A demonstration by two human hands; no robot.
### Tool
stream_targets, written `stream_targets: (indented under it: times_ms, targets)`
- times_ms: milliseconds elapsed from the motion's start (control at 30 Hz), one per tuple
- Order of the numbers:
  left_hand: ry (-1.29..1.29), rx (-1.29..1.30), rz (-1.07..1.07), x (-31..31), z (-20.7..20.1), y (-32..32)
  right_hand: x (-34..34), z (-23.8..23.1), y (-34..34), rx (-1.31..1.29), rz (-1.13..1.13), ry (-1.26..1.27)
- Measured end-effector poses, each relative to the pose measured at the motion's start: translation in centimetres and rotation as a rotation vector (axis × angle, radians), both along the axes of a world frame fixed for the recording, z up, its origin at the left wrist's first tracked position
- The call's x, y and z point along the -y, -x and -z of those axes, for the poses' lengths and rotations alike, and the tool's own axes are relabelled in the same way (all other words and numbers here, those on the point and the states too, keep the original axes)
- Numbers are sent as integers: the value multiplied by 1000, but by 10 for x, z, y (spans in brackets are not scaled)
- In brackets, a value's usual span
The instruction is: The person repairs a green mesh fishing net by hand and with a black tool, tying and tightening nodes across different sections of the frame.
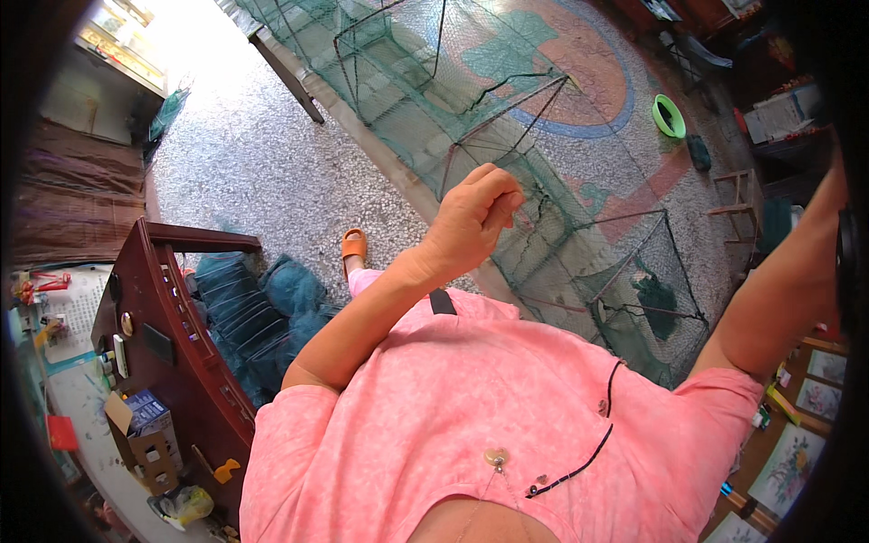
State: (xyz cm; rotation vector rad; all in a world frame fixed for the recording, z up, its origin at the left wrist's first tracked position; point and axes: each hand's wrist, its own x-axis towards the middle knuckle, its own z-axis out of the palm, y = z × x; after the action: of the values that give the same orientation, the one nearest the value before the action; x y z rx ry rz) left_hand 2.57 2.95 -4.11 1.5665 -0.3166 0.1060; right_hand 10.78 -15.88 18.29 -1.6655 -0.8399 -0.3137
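My left hand [475,217] is closed in a loose fist over the near side of a long green mesh net cage [543,240]. Whether anything thin lies between its fingers is hidden. The cage has dark square frames and stretches from the upper left to the lower right, along a low pale ledge or plank [371,145]. My right arm [769,281] is raised out to the right; its hand is lost beyond the dark rim of the picture. Two short black cords [579,466] hang on the front of my pink shirt.
Left of me, a dark red wooden piece of furniture [172,326] stands beside bundled blue netting [240,303]. A cardboard box [149,443] sits farther left. Right, beyond the cage, are a green basin [663,116] and a wooden stool [735,210]. My foot wears an orange slipper [354,242].
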Motion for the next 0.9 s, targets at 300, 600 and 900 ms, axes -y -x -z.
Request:
stream_targets:
  times_ms: [300,600,900]
  targets:
    - [-26,6,-9,0,-6,0,18,-22,-12,77,77,290]
    - [470,-200,88,-36,1,9,8,-32,-15,60,60,586]
    - [936,-532,180,-30,24,29,-27,108,17,310,-249,971]
